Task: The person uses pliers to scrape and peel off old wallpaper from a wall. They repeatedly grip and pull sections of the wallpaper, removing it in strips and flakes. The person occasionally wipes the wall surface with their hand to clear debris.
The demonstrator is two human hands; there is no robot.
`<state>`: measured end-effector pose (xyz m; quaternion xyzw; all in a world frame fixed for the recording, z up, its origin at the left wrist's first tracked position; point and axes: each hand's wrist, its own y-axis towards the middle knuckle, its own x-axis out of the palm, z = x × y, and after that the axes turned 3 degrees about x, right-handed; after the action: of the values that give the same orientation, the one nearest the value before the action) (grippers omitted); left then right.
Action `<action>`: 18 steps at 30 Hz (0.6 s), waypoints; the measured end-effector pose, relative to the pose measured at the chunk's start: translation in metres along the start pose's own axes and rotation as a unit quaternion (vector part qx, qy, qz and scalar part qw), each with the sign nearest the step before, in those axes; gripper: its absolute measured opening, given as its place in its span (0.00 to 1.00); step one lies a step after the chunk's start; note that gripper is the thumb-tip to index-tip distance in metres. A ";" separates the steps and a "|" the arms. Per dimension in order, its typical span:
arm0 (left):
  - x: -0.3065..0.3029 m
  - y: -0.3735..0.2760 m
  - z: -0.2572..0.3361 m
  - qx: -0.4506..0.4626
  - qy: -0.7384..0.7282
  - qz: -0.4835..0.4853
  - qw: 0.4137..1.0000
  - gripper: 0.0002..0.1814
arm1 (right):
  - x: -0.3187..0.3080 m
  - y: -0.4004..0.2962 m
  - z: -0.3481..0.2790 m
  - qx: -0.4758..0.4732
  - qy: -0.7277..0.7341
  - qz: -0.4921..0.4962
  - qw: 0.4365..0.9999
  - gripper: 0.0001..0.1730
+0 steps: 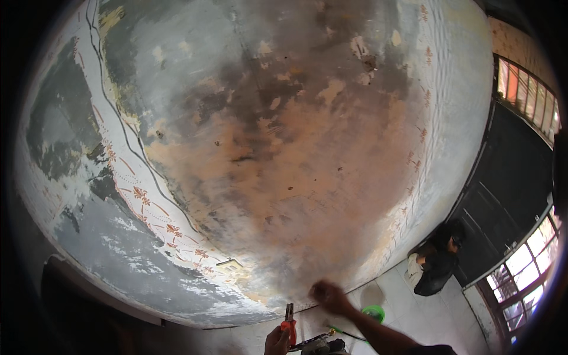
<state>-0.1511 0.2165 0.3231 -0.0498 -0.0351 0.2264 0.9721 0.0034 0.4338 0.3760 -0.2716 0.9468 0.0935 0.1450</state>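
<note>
At the bottom of the head view, my left hand (276,341) is closed around a pair of pliers with red handles (288,327). The jaws point up toward the foot of the wall. Right of it and a little higher, my right hand (327,296) is raised in front of the wall's lower edge. Motion blur covers its fingers, so whether it holds anything is not clear. Below the hands lie a dark tool-like object (310,341) and a green hose (349,333) with a brass-coloured fitting (332,331).
A stained, peeling plaster wall (284,146) fills most of the view. Down its left side hangs a dark cable (126,137). On the pale tiled floor (399,319) stands a green basin (375,313). A person (434,268) sits low at the right, near a dark panel (497,186) and barred windows (523,262).
</note>
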 end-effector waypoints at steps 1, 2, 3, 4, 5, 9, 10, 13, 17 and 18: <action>-0.007 -0.003 0.001 0.013 0.023 -0.002 1.000 0.23 | -0.030 0.023 -0.024 -0.024 -0.004 0.073 0.997 0.16; -0.013 -0.009 0.001 0.025 0.039 -0.002 0.999 0.23 | -0.065 0.047 -0.061 -0.072 -0.022 0.146 0.986 0.16; -0.020 -0.013 0.001 0.039 0.058 -0.005 0.998 0.22 | -0.099 0.067 -0.099 -0.128 -0.046 0.219 0.966 0.16; -0.032 -0.024 -0.003 0.001 0.024 -0.022 0.999 0.20 | -0.132 0.083 -0.140 -0.191 -0.073 0.288 0.936 0.16; -0.038 -0.034 -0.011 -0.008 -0.021 -0.009 1.000 0.20 | -0.163 0.096 -0.177 -0.247 -0.103 0.353 0.897 0.16; -0.051 -0.051 -0.020 -0.028 -0.103 0.035 0.994 0.18 | -0.273 0.167 -0.291 -0.364 -0.199 0.485 0.770 0.18; -0.051 -0.055 -0.019 -0.029 -0.100 0.047 0.994 0.18 | -0.296 0.189 -0.302 -0.349 -0.246 0.469 0.773 0.18; -0.042 -0.062 -0.022 -0.029 -0.101 0.084 0.991 0.18 | -0.327 0.227 -0.317 -0.306 -0.400 0.430 0.749 0.16; -0.025 -0.063 -0.008 -0.018 -0.061 0.122 0.990 0.21 | -0.343 0.262 -0.317 -0.250 -0.454 0.401 0.755 0.10; -0.027 -0.061 -0.015 -0.013 -0.060 0.117 0.991 0.21 | -0.345 0.266 -0.318 -0.275 -0.460 0.393 0.747 0.09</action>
<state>-0.1466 0.1487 0.3135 -0.0521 -0.0899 0.3402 0.9346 0.0677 0.7431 0.8139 0.1724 0.7215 0.5123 0.4328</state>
